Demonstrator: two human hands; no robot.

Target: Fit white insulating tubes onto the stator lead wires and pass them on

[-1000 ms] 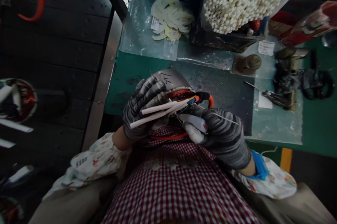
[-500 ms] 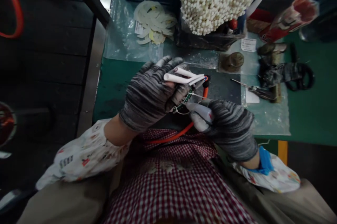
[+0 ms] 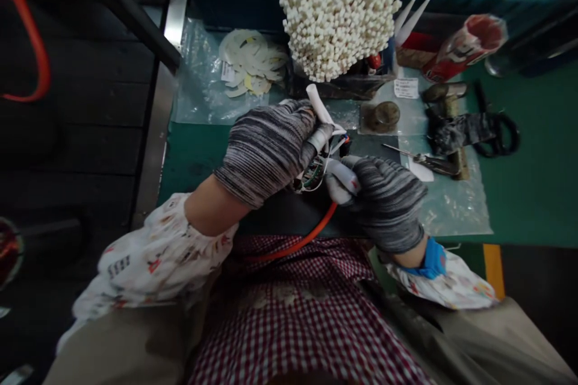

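Both hands wear grey striped gloves. My left hand [image 3: 268,150] is closed, pinching a white sleeve tube [image 3: 318,105] that points up and away from me. Thin white wires run right from there to a dark fitting with small blue and orange ends. Just below those fingers sits a round part with a green edge [image 3: 311,175], mostly covered by the hand. In my closed right hand [image 3: 388,201] is a white tapered plastic tool [image 3: 344,174], its tip turned toward the green edge and wires. An orange cable [image 3: 311,237] runs under the hands toward the apron.
Beyond the hands stands a bin [image 3: 343,88] heaped with short white tubes [image 3: 338,11]. Pale flat strips [image 3: 253,62] lie on plastic at the left. To the right are a metal weight [image 3: 382,115], a screwdriver [image 3: 436,163], taped scissors [image 3: 474,131] and a red can [image 3: 465,47].
My left fingers have curled in, and the white tubes that lay flat pointing left now show as one standing up. My right hand keeps its tool beside the wires. The camera view has shifted.
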